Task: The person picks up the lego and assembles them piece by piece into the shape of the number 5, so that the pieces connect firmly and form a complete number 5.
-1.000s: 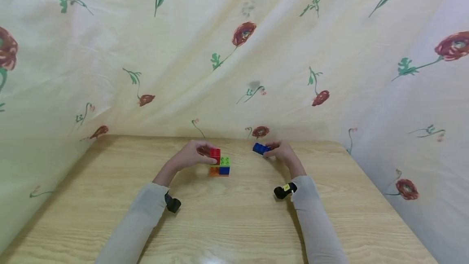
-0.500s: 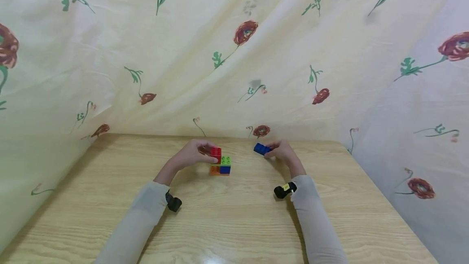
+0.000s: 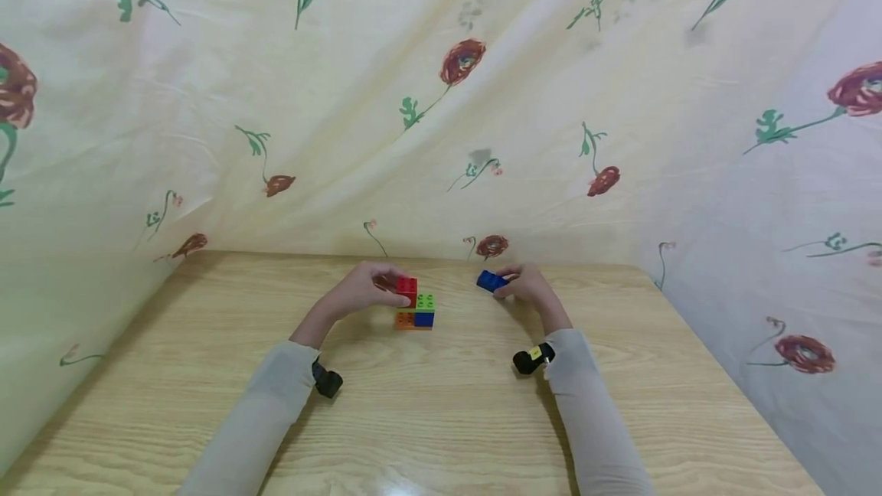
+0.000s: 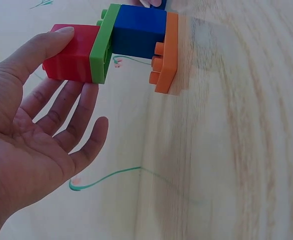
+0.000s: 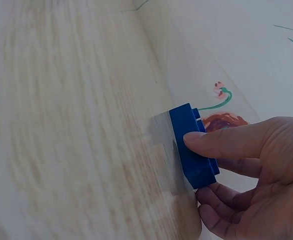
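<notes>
My left hand (image 3: 393, 293) pinches a red brick (image 3: 406, 288) between thumb (image 4: 41, 47) and fingers. The red brick (image 4: 69, 60) is the top of a small block stack standing on the wooden table (image 3: 441, 419). The stack also has a green piece (image 4: 104, 45), a blue brick (image 4: 139, 31) and an orange piece (image 4: 166, 52). To the right, my right hand (image 3: 510, 287) holds a separate blue brick (image 3: 489, 280) low at the table. The thumb (image 5: 221, 142) lies across that brick (image 5: 191, 155), with the fingers under it.
A cream cloth with red flowers (image 3: 441, 136) hangs close behind the table and down both sides. Small black cameras sit on my left wrist (image 3: 326, 383) and right wrist (image 3: 529, 360). Bare wood stretches from the hands to the near edge.
My right hand with the blue brick has edged slightly left toward the stack. My left hand and the stack have stayed put.
</notes>
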A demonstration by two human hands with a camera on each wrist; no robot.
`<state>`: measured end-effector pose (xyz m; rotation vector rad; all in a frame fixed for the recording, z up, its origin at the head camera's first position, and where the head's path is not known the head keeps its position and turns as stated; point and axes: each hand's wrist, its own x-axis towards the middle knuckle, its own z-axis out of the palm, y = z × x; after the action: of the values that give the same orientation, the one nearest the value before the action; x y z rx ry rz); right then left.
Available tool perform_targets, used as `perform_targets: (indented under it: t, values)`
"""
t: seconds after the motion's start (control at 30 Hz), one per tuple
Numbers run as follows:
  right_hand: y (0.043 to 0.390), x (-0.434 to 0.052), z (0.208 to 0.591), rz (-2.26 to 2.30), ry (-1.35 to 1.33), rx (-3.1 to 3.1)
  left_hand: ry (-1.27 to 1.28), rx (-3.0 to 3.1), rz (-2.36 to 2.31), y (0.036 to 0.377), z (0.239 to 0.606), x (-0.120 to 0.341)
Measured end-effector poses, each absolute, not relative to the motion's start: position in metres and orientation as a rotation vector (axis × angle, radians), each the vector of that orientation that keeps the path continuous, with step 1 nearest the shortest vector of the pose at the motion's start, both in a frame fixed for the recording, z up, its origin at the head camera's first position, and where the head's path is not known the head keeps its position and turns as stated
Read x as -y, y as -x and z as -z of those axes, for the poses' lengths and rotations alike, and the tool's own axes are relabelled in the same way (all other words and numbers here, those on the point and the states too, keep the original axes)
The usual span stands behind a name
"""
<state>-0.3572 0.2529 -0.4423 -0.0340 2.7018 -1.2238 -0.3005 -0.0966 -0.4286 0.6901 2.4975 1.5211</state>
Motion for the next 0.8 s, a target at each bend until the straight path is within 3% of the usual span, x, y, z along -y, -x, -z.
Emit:
perform_targets:
  t: [0.47,0.8]
  values:
    - [0.356,-0.245,0.437,1.198,0.109,-2.700,-0.684,-2.490,-1.524,0.301,0.429,0.096]
    - [0.344,-0.223,0.408,1.280,0.325,-2.697,-0.684,-2.478,-1.523,0.298,0.426,0.096]
